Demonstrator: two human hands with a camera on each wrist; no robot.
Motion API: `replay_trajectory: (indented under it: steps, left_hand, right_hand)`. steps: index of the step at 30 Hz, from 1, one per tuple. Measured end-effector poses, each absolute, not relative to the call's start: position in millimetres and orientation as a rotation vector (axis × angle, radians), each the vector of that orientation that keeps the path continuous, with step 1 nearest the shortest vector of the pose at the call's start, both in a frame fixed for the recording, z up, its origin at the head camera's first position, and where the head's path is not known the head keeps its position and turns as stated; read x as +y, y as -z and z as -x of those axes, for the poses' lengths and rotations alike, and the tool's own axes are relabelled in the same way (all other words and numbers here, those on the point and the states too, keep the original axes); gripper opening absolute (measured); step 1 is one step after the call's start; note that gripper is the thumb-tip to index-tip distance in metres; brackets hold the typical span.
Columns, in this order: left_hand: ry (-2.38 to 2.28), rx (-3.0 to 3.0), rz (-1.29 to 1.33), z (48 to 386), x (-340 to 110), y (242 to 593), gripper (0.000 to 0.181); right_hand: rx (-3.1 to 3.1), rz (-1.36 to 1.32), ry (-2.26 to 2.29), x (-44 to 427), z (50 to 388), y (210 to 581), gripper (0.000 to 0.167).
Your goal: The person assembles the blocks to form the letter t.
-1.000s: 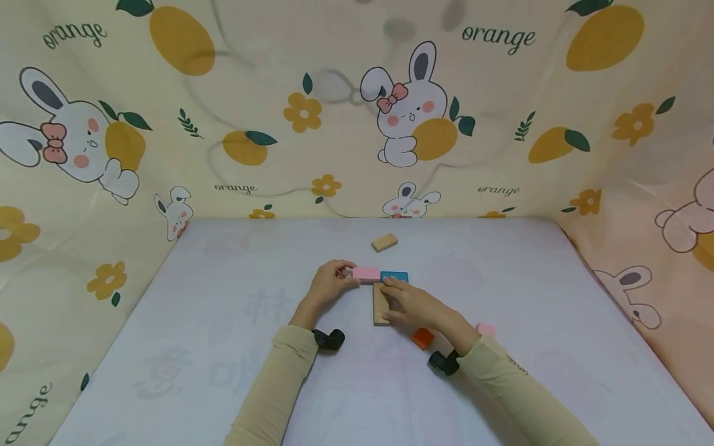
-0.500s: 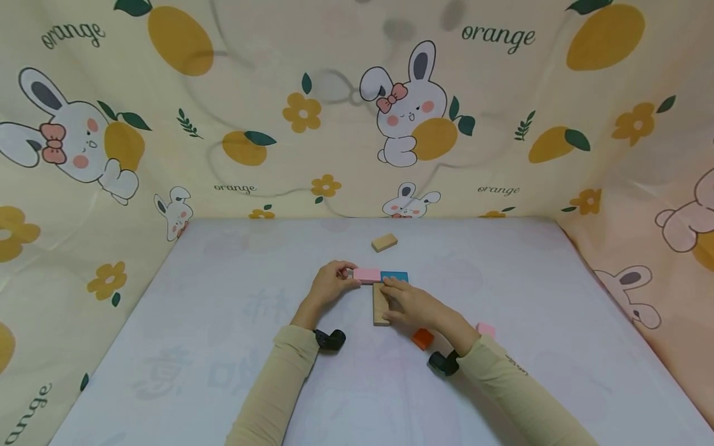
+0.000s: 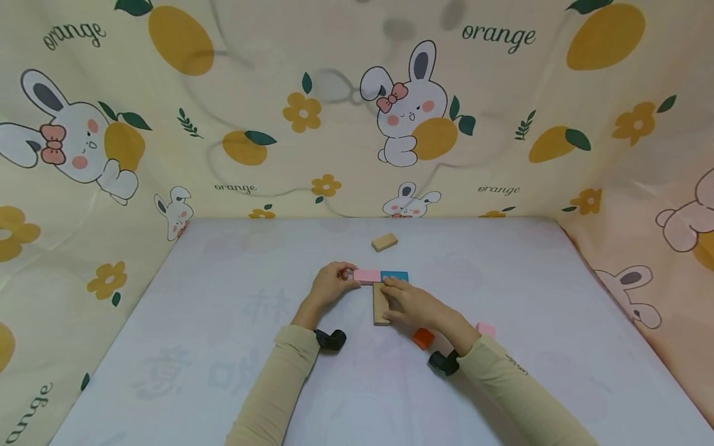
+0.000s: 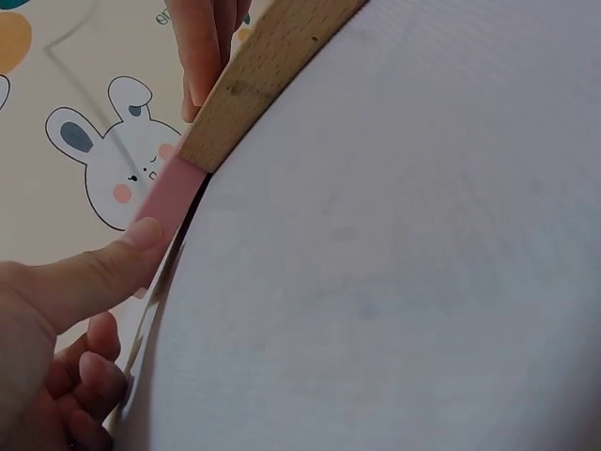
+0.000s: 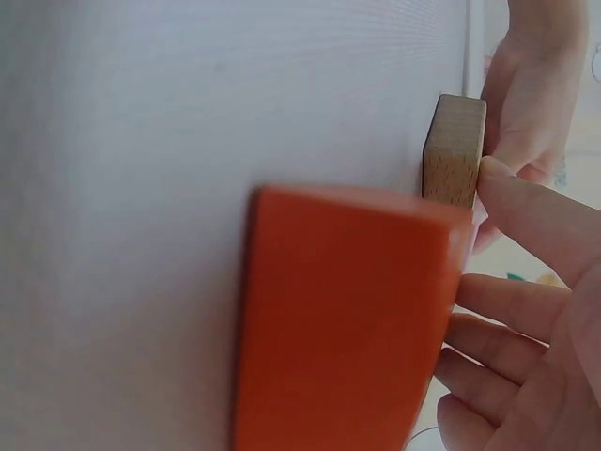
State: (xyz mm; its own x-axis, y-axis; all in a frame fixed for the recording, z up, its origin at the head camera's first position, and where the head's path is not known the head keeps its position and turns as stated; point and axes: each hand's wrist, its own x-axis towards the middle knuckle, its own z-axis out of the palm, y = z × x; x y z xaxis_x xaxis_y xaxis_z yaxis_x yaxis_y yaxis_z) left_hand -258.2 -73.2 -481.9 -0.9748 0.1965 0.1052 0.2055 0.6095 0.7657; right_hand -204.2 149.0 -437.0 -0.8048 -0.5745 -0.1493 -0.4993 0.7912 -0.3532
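Observation:
My left hand [image 3: 330, 286] grips a pink block [image 3: 366, 276] by its left end, with the thumb pressing its near side in the left wrist view. A blue block [image 3: 395, 276] lies end to end with the pink one. Below their joint a long wooden block [image 3: 381, 304] points toward me, its far end against them. My right hand [image 3: 414, 301] holds this wooden block, thumb at its right edge near the front and fingers over its far part, by the blue block. Those fingers partly hide the blue block.
An orange block [image 3: 423, 338] lies under my right wrist and looms large in the right wrist view. Another pink block [image 3: 485, 329] is partly hidden behind the right forearm. A small wooden block [image 3: 385, 242] sits farther back on the white table [image 3: 223, 384].
The pink block and my left hand have shifted very slightly toward me. The right hand and the other blocks look unmoved.

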Motion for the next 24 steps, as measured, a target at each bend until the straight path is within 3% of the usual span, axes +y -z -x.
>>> replay_trajectory:
  steps: [24]
  left_hand:
    - [1.246,-2.860,0.370,258.6,-73.5,479.8,0.037]
  right_hand:
    - [2.732,0.817,0.482,150.8,205.4,439.0,0.064]
